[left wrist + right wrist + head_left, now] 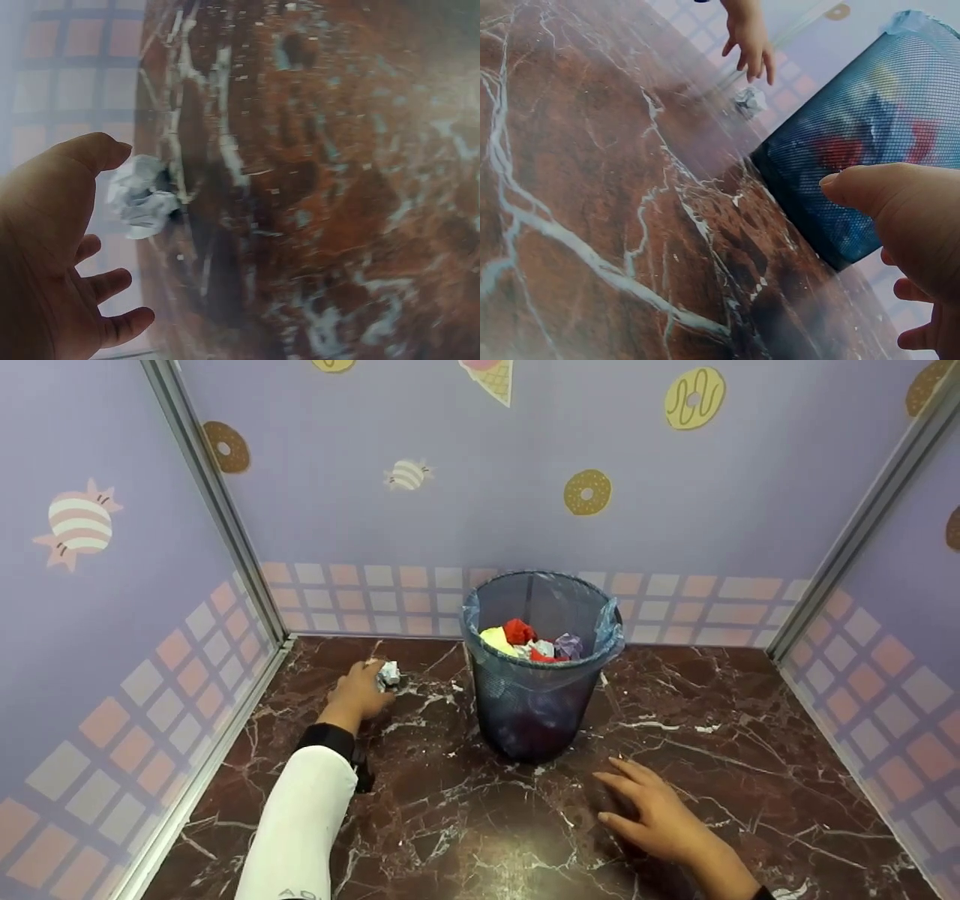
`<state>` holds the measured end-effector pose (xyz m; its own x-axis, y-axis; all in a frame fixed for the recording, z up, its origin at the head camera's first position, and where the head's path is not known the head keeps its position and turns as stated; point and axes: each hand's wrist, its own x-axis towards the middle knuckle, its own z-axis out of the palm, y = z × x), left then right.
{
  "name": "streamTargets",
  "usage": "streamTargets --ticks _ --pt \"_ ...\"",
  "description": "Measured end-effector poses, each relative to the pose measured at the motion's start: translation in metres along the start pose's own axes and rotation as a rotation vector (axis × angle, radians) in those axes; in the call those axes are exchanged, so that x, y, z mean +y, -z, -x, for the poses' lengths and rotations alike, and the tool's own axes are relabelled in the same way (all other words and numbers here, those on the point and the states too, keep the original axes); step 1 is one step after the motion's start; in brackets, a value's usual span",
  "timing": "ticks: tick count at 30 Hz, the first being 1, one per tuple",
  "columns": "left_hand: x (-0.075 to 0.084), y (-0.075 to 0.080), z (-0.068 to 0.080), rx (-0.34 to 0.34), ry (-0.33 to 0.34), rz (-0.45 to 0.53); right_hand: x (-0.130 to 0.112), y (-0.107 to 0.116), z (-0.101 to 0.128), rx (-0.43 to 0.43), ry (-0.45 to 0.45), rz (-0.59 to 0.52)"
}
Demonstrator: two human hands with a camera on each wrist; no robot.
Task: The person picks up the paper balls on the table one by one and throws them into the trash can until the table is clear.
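A crumpled ball of whitish paper (388, 676) lies on the dark marbled tabletop, left of the bin. My left hand (360, 690) reaches over beside it, fingers spread; in the left wrist view a gap shows between the thumb and the other fingers (112, 283), with the paper ball (142, 196) just beyond. Nothing is gripped there. To the right, my right hand (652, 810) hovers low over the table with fingers loosely extended and nothing in it. A mesh waste bin (536, 697) with a clear bluish liner stands between the hands, holding crumpled red, yellow, white and purple paper.
Lilac panels (525, 495) with printed sweets and checks wall in the table at the back and both sides, joined by metal corner strips (217, 502). Small light specks lie on the marbled tabletop (465, 825) around the bin.
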<state>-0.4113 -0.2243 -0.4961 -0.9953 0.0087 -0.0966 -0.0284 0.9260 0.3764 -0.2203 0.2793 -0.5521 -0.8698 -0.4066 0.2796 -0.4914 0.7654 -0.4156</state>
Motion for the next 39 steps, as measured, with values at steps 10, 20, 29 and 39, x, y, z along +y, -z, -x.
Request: streamTargets --ticks 10,20,29,39 --pt "0.002 -0.014 -0.008 -0.036 0.020 -0.029 0.001 -0.004 0.001 0.009 0.008 -0.010" --pt "0.004 -0.018 -0.011 0.000 0.032 -0.069 0.004 -0.001 0.004 0.043 0.009 -0.017" --pt "0.002 -0.024 -0.017 0.056 0.042 -0.050 0.007 0.000 0.005 0.002 -0.037 -0.049" --pt "-0.004 -0.030 -0.011 -0.030 0.043 0.018 0.009 0.000 0.006 0.031 -0.003 -0.037"
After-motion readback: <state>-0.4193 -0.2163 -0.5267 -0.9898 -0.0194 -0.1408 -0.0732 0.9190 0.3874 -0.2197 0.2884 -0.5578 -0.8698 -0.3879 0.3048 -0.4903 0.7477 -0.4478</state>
